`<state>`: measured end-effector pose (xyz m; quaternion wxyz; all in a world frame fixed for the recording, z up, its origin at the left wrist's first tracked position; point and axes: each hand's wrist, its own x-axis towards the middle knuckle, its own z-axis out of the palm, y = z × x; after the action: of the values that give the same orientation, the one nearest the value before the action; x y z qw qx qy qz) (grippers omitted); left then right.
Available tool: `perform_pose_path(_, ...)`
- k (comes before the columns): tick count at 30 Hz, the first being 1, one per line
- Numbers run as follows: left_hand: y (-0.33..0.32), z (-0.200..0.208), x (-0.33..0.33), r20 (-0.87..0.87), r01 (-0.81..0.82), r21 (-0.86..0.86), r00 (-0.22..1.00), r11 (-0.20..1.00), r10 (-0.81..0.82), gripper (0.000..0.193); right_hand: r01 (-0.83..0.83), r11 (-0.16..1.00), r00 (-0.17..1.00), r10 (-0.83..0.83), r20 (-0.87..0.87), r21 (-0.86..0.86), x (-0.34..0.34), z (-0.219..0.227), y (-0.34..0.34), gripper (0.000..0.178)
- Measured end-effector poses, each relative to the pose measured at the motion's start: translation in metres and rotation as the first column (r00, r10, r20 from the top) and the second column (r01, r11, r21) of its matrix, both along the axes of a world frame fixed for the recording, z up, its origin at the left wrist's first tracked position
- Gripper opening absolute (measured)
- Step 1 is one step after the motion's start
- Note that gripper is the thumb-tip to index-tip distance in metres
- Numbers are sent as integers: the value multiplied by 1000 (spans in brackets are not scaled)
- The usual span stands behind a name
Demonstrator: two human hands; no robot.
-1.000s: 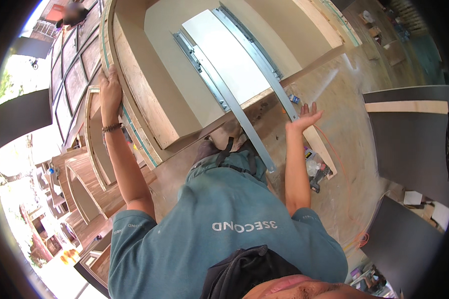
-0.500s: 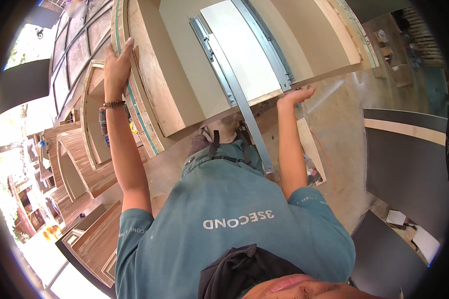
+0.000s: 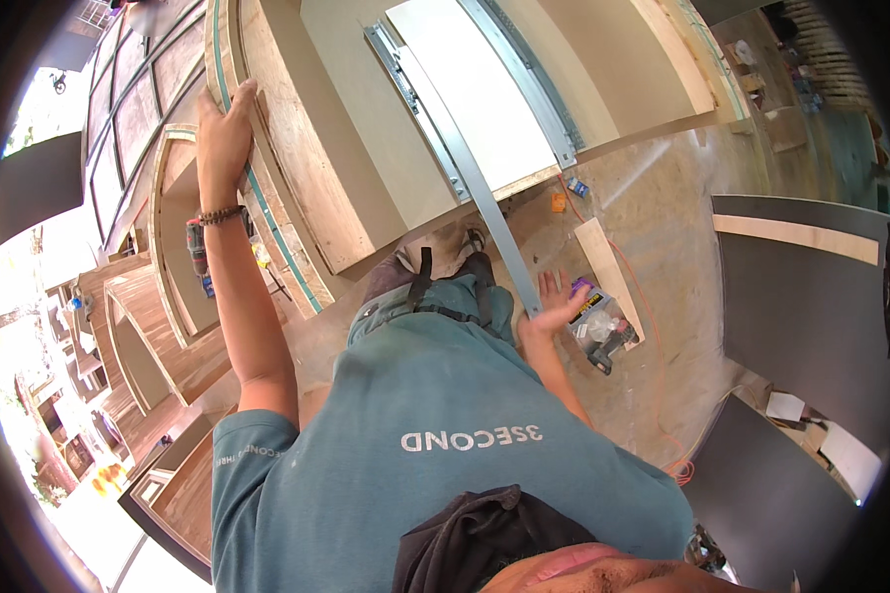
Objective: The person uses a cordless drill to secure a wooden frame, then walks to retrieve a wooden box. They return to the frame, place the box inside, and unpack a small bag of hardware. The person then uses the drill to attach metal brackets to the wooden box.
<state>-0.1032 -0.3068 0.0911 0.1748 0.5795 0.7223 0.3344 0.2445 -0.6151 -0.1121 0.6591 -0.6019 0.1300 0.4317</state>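
Note:
My left hand [image 3: 224, 138] grips the outer left edge of a wooden cabinet [image 3: 311, 188], thumb on one side and fingers over the other. Inside the cabinet, two metal drawer slides are fixed on either side of a white panel [image 3: 480, 84]. From the left drawer slide [image 3: 485, 203], a long rail is pulled out toward my body. My right hand [image 3: 552, 306] is at that rail's free end, palm up with fingers spread; the rail's tip lies against or just beside the palm. The right drawer slide [image 3: 529, 79] sits pushed in.
On the floor to the right are a cordless drill [image 3: 611, 346], a pale wood strip [image 3: 608, 272] and an orange cord [image 3: 653, 356]. Dark panels [image 3: 801, 287] stand farther right. Arched wooden cabinet pieces [image 3: 133, 321] and another drill [image 3: 198, 249] are at the left.
My right hand has moved from the cabinet's lower edge near the right slide down to the free end of the extended rail. My left hand keeps its hold on the cabinet edge.

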Motion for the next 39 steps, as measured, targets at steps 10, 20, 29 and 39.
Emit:
perform_pose_path(10, 3, -1, 1, -4, -11, -20, 1000, 1000, 11, 64, 299, 942, 953, -303, 3, 148, -63, -5, 186, 83)
perform_pose_path(20, 1, -2, -4, -18, -61, -49, 998, 997, 61, 68, 3, 984, 996, -18, 83, 179, -51, 2, 174, 59)
perform_pose_path(29, 3, -2, 0, -5, -43, -7, 999, 999, 43, 70, -204, 979, 974, 205, -96, 21, -4, -22, 167, 51)
perform_pose_path(39, 1, -13, -11, 27, -59, 18, 998, 998, 58, 69, -262, 896, 957, 288, -21, 358, -1, 102, 185, 39)
